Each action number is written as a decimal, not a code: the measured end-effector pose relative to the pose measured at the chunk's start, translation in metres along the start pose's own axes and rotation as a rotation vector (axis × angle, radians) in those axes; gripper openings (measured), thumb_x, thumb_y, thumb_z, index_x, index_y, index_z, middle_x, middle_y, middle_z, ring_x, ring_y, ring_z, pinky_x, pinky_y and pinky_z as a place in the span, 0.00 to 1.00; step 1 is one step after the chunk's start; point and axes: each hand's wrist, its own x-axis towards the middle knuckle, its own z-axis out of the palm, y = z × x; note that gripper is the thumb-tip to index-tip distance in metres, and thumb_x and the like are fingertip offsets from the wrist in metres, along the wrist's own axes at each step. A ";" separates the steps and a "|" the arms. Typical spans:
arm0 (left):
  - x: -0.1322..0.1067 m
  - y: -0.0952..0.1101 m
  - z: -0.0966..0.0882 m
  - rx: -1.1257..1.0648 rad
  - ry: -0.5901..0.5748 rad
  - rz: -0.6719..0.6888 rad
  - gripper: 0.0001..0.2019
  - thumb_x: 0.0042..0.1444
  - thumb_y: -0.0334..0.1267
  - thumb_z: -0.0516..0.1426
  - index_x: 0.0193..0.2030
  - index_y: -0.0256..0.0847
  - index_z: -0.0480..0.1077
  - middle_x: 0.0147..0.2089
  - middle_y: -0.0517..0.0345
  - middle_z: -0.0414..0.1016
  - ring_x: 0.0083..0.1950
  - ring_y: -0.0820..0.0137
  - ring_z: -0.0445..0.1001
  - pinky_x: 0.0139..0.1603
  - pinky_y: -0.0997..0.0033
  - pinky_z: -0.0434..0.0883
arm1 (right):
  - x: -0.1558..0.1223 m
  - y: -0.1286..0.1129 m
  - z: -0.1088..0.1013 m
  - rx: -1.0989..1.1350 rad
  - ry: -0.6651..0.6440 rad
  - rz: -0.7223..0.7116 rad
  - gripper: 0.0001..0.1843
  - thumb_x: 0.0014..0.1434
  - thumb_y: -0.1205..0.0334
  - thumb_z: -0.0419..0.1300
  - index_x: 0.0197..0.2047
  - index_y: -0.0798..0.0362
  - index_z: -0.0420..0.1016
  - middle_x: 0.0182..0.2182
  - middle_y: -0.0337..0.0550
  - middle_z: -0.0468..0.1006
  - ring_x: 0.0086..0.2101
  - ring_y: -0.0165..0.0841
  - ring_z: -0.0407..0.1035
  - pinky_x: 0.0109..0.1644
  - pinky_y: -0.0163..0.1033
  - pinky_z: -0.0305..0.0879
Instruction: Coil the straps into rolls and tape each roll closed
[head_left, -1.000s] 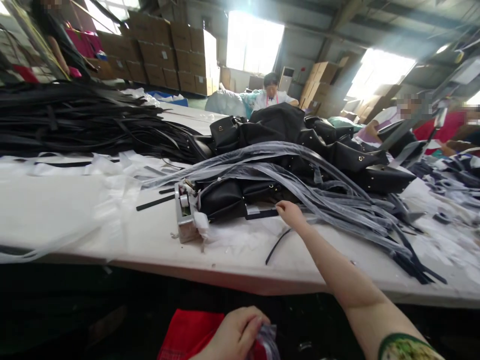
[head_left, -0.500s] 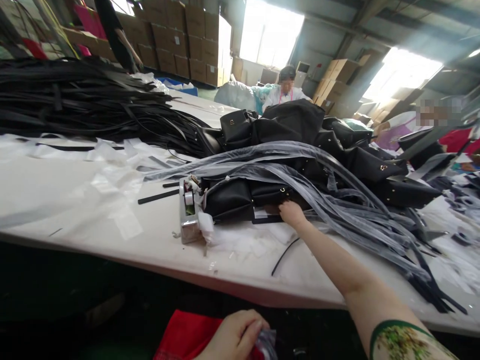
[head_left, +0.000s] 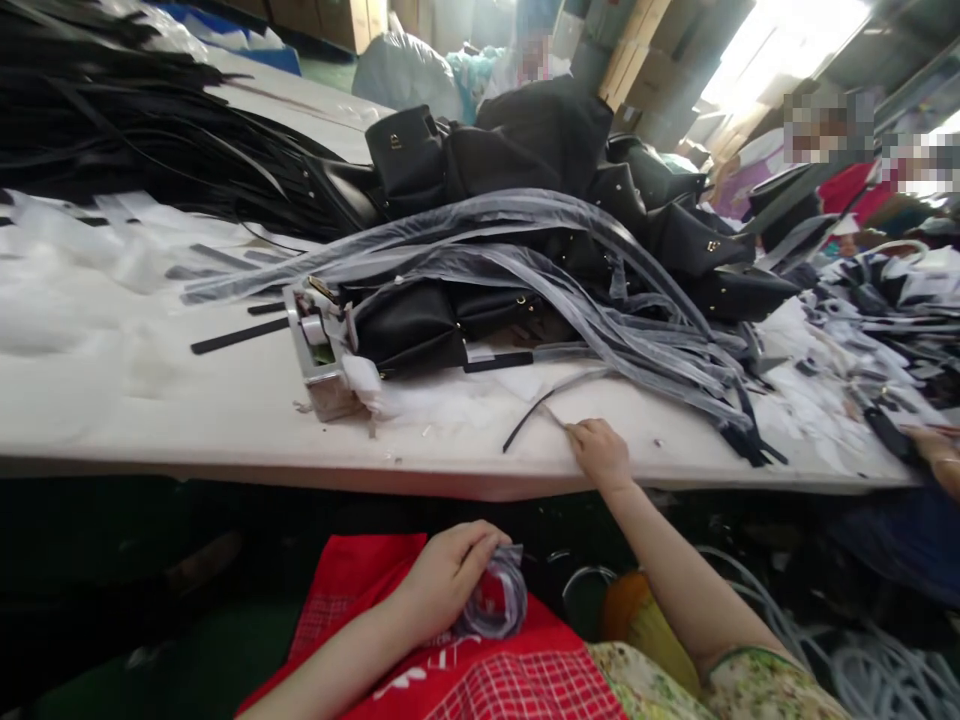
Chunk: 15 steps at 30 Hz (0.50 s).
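Note:
My left hand (head_left: 457, 575) rests over the red apron (head_left: 375, 570) at my lap, closed on a coiled strap (head_left: 510, 600) in clear plastic film. At the table's front edge, my right hand (head_left: 602, 452) pinches a thin, narrow piece (head_left: 553, 417); its kind is too small to make out. Just beyond its tip lies a thin black strip (head_left: 525, 420). Farther back, long plastic-wrapped straps (head_left: 540, 265) drape over black leather bags (head_left: 409, 330). Left of the bags stands a tape dispenser (head_left: 319, 360).
Black straps (head_left: 150, 140) are heaped at the left of the white table (head_left: 187, 410). White film (head_left: 60, 260) lies in front of them. Co-workers stand beyond and to the right, one person's hand (head_left: 937, 455) at the right edge. Clear tubing (head_left: 885, 670) lies below.
My right hand has drawn back from the bags to the table's front edge, with a thin piece in its fingers. My left hand keeps the coil at my lap. The view has tilted down.

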 end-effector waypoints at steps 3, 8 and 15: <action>-0.001 0.004 0.005 0.013 -0.027 0.004 0.18 0.67 0.45 0.47 0.43 0.42 0.76 0.42 0.58 0.79 0.45 0.68 0.76 0.49 0.73 0.68 | -0.013 0.005 0.018 0.048 -0.005 0.054 0.15 0.67 0.57 0.53 0.46 0.50 0.80 0.40 0.46 0.78 0.42 0.36 0.68 0.45 0.37 0.62; -0.004 0.011 0.010 0.047 -0.021 -0.003 0.18 0.67 0.46 0.47 0.43 0.42 0.76 0.43 0.58 0.79 0.46 0.68 0.76 0.49 0.72 0.68 | -0.003 0.020 0.026 0.121 -0.037 0.073 0.16 0.68 0.56 0.52 0.44 0.51 0.81 0.39 0.46 0.78 0.42 0.33 0.70 0.46 0.35 0.64; -0.006 0.015 0.016 0.074 0.008 -0.004 0.18 0.67 0.45 0.46 0.44 0.42 0.76 0.43 0.57 0.80 0.46 0.68 0.76 0.50 0.71 0.68 | 0.008 0.022 0.016 0.032 -0.138 -0.006 0.18 0.70 0.59 0.48 0.43 0.53 0.79 0.39 0.47 0.76 0.43 0.35 0.69 0.48 0.36 0.62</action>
